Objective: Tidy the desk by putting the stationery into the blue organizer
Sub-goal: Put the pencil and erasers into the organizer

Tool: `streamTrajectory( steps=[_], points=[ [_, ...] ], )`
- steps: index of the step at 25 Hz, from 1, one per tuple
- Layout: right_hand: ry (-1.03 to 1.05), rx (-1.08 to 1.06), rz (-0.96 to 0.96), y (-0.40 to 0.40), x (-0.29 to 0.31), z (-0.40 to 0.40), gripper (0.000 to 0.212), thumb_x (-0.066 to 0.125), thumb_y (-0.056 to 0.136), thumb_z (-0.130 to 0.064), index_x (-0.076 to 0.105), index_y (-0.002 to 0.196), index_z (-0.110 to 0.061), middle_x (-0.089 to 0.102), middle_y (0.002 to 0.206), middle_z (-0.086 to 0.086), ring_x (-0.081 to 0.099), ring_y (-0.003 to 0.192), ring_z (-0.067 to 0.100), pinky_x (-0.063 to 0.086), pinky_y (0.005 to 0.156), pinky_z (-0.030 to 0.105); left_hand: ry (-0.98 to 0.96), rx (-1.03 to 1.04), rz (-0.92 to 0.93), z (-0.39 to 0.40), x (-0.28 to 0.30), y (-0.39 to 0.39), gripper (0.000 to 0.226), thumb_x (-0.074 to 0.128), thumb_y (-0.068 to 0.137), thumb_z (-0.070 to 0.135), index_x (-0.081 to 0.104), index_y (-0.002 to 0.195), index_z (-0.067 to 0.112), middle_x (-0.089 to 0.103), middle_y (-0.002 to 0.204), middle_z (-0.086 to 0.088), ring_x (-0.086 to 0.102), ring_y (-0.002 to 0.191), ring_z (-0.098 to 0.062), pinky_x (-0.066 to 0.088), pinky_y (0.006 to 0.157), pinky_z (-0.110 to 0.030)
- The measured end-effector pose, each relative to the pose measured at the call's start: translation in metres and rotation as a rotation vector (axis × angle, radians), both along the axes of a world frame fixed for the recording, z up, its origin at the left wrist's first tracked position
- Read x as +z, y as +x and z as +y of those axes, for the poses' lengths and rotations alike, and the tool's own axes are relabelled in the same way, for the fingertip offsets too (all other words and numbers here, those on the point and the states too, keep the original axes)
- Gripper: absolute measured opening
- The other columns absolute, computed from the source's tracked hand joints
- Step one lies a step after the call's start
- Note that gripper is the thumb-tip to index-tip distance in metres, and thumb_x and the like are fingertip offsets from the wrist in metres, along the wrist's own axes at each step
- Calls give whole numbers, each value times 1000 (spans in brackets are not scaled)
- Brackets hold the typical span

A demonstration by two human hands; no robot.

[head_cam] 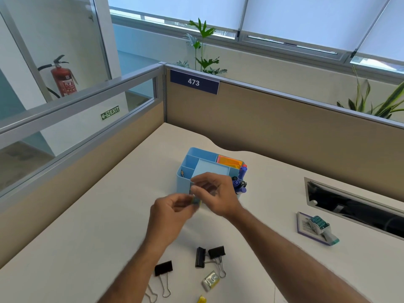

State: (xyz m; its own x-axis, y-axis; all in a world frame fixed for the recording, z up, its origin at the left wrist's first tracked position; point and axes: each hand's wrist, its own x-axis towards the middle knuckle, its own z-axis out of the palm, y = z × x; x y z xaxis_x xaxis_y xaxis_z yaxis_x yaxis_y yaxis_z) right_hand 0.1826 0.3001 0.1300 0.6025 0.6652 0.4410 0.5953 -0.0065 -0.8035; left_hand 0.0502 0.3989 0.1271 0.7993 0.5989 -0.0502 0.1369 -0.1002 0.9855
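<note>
Holding small item point(196, 200) btwn both hands, blue organizer point(185, 171) w/ markers point(240, 182), sticky notes point(229, 160)

An office cubicle: tan partitions point(273, 132) with a "473" plate point(194, 82) enclose a pale desk point(87, 237) with a cable slot point(354, 211); beyond, an extinguisher point(63, 79), exit sign point(110, 112), blinds point(284, 16), plants point(203, 49).

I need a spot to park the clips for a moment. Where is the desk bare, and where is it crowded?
Bare: the wide strip left of the organizer up to the partition, and the stretch between the organizer and the stamp. Crowded: near edge, where binder clips and a wrapped eraser lie between the forearms.
</note>
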Motion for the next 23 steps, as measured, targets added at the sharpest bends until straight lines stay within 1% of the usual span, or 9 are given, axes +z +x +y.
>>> streamTrajectory(
  steps=[3, 6, 9, 11, 14, 16, 18, 20, 23],
  points=[
    [-53, 58, -62, 2, -1, 0, 20, 73, 79, -16, 74, 97, -8, 74, 86, 4, 69, 76, 12, 58, 66, 25, -46, 51, -30, 10, 3, 9, 22, 81, 77, 11, 74, 89, 29, 78, 82, 2, 74, 80, -14, 60, 80, -35],
    [-88, 28, -49, 7, 0, 3, 21, 73, 78, -10, 74, 99, -8, 74, 88, 4, 69, 78, 11, 59, 68, 25, -85, 62, -30, 15, 2, 13, 23, 81, 77, 9, 73, 92, 24, 78, 86, 2, 74, 83, -12, 60, 83, -37],
    [-121, -17, -64, 12, 6, 9, 17, 75, 80, -9, 72, 96, -8, 73, 89, 2, 69, 79, 9, 58, 69, 21, -51, 64, 20, 19, 0, 12, 30, 83, 75, 16, 71, 102, 22, 76, 93, 5, 72, 87, -9, 59, 82, -29],
    [-107, -99, -61, 18, 12, 18, 12, 76, 81, -9, 68, 90, -8, 72, 85, 0, 69, 77, 8, 58, 68, 20, 63, 37, 125, 19, 1, 7, 30, 86, 72, 27, 69, 97, 25, 73, 90, 9, 69, 80, -4, 55, 72, -21],
    [-129, -275, -89, 36, 16, 34, 9, 76, 81, -9, 67, 83, -11, 72, 80, -2, 69, 73, 5, 58, 69, 20, 248, -236, 368, 9, 4, -7, 32, 87, 64, 45, 66, 80, 27, 69, 78, 8, 64, 66, -2, 52, 62, -19],
    [-196, -353, -118, 47, 15, 45, 6, 73, 83, -8, 68, 83, -12, 74, 82, 0, 69, 74, 9, 60, 70, 28, 424, -531, 570, -3, 7, -18, 41, 84, 59, 57, 65, 78, 26, 67, 79, 11, 63, 70, -3, 51, 62, -21],
    [-262, -373, -147, 54, 13, 55, 5, 69, 84, -8, 69, 83, -13, 74, 83, 2, 68, 75, 14, 60, 71, 36, 568, -758, 718, -15, 8, -27, 47, 82, 58, 60, 66, 82, 23, 67, 85, 10, 63, 77, -8, 50, 65, -25],
    [-329, -367, -195, 56, 10, 62, 8, 67, 85, -6, 71, 83, -12, 74, 83, 3, 66, 74, 16, 57, 72, 37, 675, -901, 841, -25, 3, -28, 40, 81, 68, 51, 69, 90, 19, 68, 97, 2, 65, 87, -17, 51, 72, -30],
    [-408, -318, -225, 57, 2, 66, 9, 67, 85, -4, 73, 86, -11, 75, 87, 4, 66, 78, 17, 56, 77, 38, 787, -957, 972, -38, -6, -27, 31, 66, 87, 16, 64, 117, 6, 58, 124, -13, 59, 111, -32, 49, 94, -40]
  ],
)
